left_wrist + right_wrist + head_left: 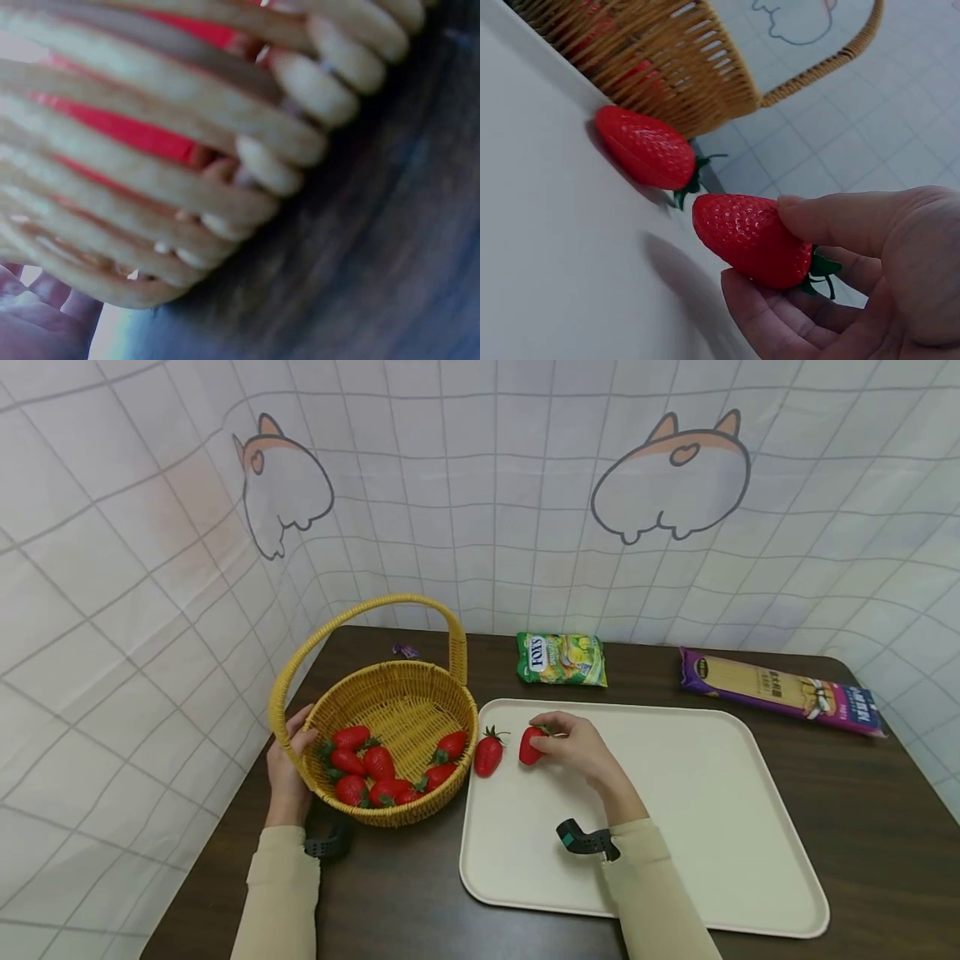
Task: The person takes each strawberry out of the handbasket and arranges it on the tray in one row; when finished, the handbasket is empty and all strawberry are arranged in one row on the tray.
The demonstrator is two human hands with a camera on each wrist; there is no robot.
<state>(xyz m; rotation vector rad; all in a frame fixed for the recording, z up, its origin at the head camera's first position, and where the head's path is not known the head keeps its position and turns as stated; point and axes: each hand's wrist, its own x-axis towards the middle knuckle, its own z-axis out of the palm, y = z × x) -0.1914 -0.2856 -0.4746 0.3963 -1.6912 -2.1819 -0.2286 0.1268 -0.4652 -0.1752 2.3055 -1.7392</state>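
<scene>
My right hand (581, 752) pinches a red strawberry (754, 240) with green leaves between thumb and fingers. In the right wrist view it is held above the cream tray (675, 860), casting a shadow there. A second strawberry (488, 753) lies at the tray's left edge, right beside the yellow wicker basket (408, 681). Several more strawberries (378, 763) rest inside that basket, mostly on its near side. On the basket's left, my left hand (287, 772) grips the side by the handle's base. The left wrist view shows the weave close up, with part of the hand (41, 319) low in the corner.
Behind the tray lies a green FOX'S candy bag (562, 659). A purple pasta packet (783, 692) is at the back right. A small purple wrapped item (406, 651) sits behind the basket. Patterned white cloth (480, 485) hangs along the dark table's back and left.
</scene>
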